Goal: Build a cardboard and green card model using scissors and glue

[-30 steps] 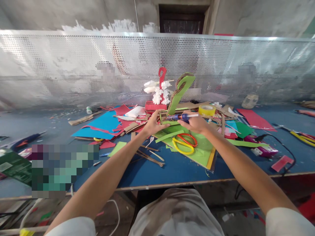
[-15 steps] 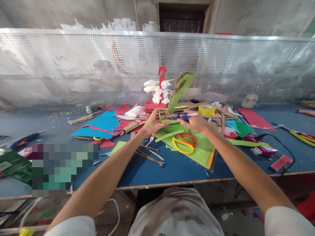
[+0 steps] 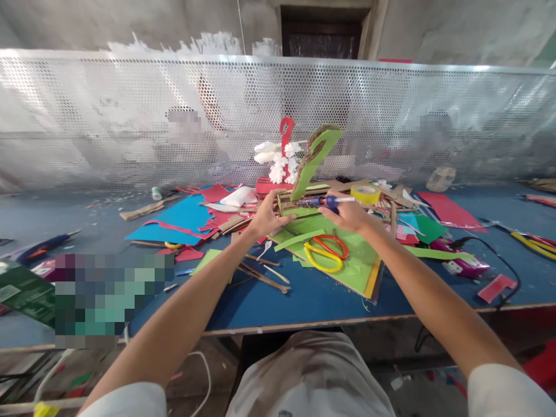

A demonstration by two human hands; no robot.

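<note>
My right hand (image 3: 350, 215) is closed around a blue glue gun (image 3: 324, 201), its nozzle pointing left at the foot of a green cardboard figure (image 3: 315, 159) that stands upright. My left hand (image 3: 266, 216) grips the green cardboard base (image 3: 292, 209) under that figure, thumb on its edge. Both hands are over a green sheet (image 3: 347, 260) on the blue table (image 3: 304, 295). Yellow and orange scissors (image 3: 326, 251) lie on the sheet just in front of my right hand.
A red box with white foam bits and a red hook shape (image 3: 278, 168) stands behind. A yellow tape roll (image 3: 365, 193), coloured paper scraps (image 3: 182, 220), cardboard strips (image 3: 260, 277), another glue gun (image 3: 463, 262) with its cable and a perforated metal screen (image 3: 130, 127) surround the work.
The green figure has tilted slightly left and up. My right hand and the glue gun have shifted a little up and to the right.
</note>
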